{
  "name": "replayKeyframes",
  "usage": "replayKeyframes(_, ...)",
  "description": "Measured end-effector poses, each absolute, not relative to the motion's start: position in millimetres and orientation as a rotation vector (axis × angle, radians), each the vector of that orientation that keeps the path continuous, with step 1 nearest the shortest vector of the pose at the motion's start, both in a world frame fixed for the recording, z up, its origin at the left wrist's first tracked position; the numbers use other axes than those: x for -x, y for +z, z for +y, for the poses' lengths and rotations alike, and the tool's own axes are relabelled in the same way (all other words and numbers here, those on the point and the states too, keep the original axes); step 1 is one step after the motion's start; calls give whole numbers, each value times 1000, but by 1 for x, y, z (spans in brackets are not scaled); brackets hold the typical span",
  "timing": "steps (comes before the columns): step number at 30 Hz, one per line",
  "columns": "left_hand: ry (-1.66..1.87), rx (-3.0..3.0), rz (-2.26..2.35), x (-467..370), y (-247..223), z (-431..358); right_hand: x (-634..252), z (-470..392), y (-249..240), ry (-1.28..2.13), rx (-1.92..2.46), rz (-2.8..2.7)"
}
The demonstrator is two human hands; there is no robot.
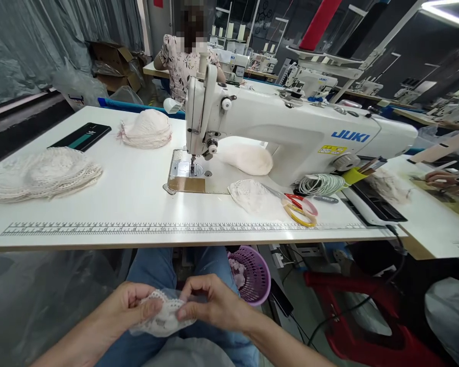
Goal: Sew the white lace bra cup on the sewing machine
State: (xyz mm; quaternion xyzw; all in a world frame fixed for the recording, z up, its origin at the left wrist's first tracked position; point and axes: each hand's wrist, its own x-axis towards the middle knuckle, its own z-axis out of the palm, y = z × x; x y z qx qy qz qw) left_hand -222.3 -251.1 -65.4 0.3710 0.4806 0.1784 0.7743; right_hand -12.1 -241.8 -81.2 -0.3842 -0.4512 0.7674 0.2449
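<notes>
A: What are the hands busy with, down there below the table edge?
B: Both hold one small lace piece (161,317) over the lap. The left hand (128,308) pinches its left side between thumb and fingertips, and the right hand (214,305) pinches the right side, fingers curled over the top edge.
A: So where does the lace sit against the fingers?
B: Between the two pinches, sagging a little under them; the scalloped edge runs along the top, just under the right fingertips.
A: How would you handle it well at this point?
B: I'd judge light, even tension is the thing: keep the two grips near each other so the soft mesh doesn't stretch or twist, and line up the edge by feel before it goes anywhere.
A: And further off?
B: A purple basket (253,274) hangs just past the right hand. Up on the white table (130,204) lie scissors (300,206) beside another lace piece (252,196), a flat lace stack (38,173) at far left, a smaller pile (147,130) behind it, and the sewing machine (290,132). A seated person (181,58) works beyond that
</notes>
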Motion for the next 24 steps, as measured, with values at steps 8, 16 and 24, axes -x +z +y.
replayKeyframes(8, 430, -881, 1053, 222, -69, -249, 12, -241, -88, 2168, 1041, -1187)
replayKeyframes(16, 485, -822, 1050, 225, -73, -255, 20, -244, -89, 2107, 1002, -1288)
replayKeyframes(24, 481, -860, 1045, 226, -77, -257, 21, -246, -86, 2045, 961, -1386)
